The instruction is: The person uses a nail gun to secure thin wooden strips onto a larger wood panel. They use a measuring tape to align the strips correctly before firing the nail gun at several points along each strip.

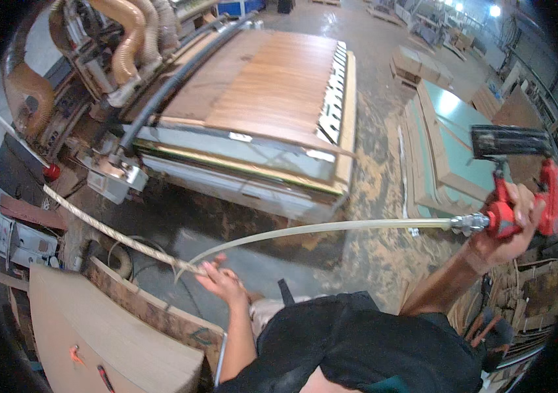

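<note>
My right hand [516,219] is raised at the right, its fingers wrapped around the handle of a red and black air nail gun [549,196]. The gun's long black part points up and away from the wrist. From a metal coupling [469,224] at the handle, a pale clear air hose [331,227] arcs left and drops close to my other hand. At lower centre, my left hand [225,281] is closed on the near end of a long, thin, pale wooden strip [112,232]. The strip slants up to the far left, its far end free.
Ahead stands a large machine bed [226,183] carrying wood-grain panels [272,85]. Ribbed dust hoses [128,39] hang at upper left. Stacked green-topped boards [449,131] stand on the right. A beige panel stack [108,334] with a red-handled tool [105,378] lies at lower left.
</note>
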Tool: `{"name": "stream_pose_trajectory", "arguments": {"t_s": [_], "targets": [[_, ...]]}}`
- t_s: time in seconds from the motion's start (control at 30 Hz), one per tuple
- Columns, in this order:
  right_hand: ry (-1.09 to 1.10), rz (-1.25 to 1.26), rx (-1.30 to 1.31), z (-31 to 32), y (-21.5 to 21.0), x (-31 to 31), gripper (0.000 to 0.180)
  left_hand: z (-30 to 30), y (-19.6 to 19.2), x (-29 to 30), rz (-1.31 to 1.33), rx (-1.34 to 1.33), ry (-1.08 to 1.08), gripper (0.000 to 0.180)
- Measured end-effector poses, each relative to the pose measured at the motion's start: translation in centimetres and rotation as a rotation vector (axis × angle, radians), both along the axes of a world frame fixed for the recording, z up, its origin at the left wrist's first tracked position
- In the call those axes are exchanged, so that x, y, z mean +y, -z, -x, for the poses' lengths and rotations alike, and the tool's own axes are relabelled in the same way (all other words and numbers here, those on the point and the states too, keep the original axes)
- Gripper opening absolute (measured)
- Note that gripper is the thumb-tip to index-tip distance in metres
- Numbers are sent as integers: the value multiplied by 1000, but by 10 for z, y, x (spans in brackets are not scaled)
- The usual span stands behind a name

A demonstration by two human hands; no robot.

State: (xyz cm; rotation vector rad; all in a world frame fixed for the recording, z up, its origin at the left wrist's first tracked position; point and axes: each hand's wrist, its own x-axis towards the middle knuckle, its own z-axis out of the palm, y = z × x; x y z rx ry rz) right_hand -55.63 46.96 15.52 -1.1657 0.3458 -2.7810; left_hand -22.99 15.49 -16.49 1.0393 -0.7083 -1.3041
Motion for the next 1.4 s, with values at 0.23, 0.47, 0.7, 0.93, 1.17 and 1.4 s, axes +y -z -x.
{"name": "stream_pose_trajectory", "arguments": {"t_s": [0.23,0.47,0.7,0.93,1.17,1.4], "targets": [[71,-197,-100,91,-1,216,34,130,-34,44,74,-74,31,36],[281,-159,-177,216,41,227,37,226,-139,18,244,-45,-147,23],[152,-271,-214,399,51,155,34,341,-250,-55,595,-129,-267,12],[124,-281,-240,614,18,89,30,496,-318,-99,806,-2,-163,8],[46,-257,-358,805,43,-1,31,622,-337,-188,863,-326,-203,12],[-165,-224,-444,1029,88,-112,32,787,-356,-292,643,-418,-168,32]]}}
